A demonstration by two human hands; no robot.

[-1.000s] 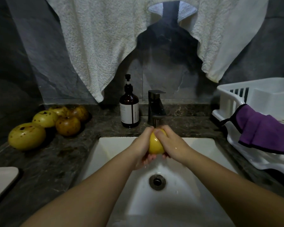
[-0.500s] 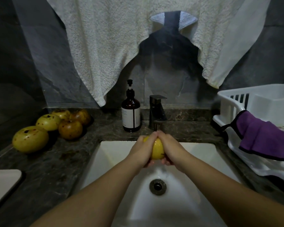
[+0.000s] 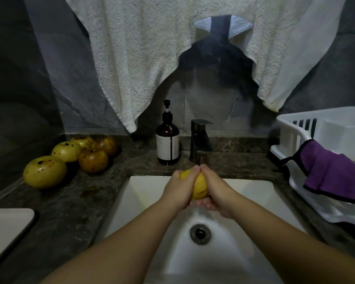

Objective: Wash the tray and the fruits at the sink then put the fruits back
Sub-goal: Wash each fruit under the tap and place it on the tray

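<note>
Landmark: sink (image 3: 143,193), a white basin set into a dark stone counter (image 3: 86,203); every place below is given relative to it.
Fruit: 1 yellow fruit (image 3: 200,188), held over the sink's rear half, just below the tap (image 3: 201,140).
Left hand (image 3: 179,190): fingers curled round the fruit's left side, fingertips meeting the other hand's on top.
Right hand (image 3: 217,191): fingers curled round the fruit's right side and underneath; it grips the fruit.
Step (judged): rinsing 1 fruit under the tap; the water stream is too faint to confirm.
Other fruits (image 3: 70,158): 5, yellow to brown and spotted, clustered on the counter left of the sink; whether they are washed cannot be told.
Tray (image 3: 6,230): the pale flat piece at the sink's near left may be it; only a corner shows and nothing is seen on it.
Risk 1: a wet, smooth fruit may slip from the 2 hands into the sink and bruise; cause, too loose a grip while rubbing.
Risk 2: round fruits on the flat counter may roll toward the sink or the edge if nudged.
Risk 3: washed and unwashed fruits could be mixed, as nothing separates them.
Container 1, sink: holds no object; a metal drain (image 3: 200,233) sits at its centre.
Container 2, rack (image 3: 324,130): white plastic, right of the sink, with a purple cloth (image 3: 334,173) draped over its rim; further contents unclear.
Container 3, bottle (image 3: 168,144): brown pump bottle behind the sink, left of the tap; fill level not visible.
Above: white towels (image 3: 143,64) hang behind the sink.
</note>
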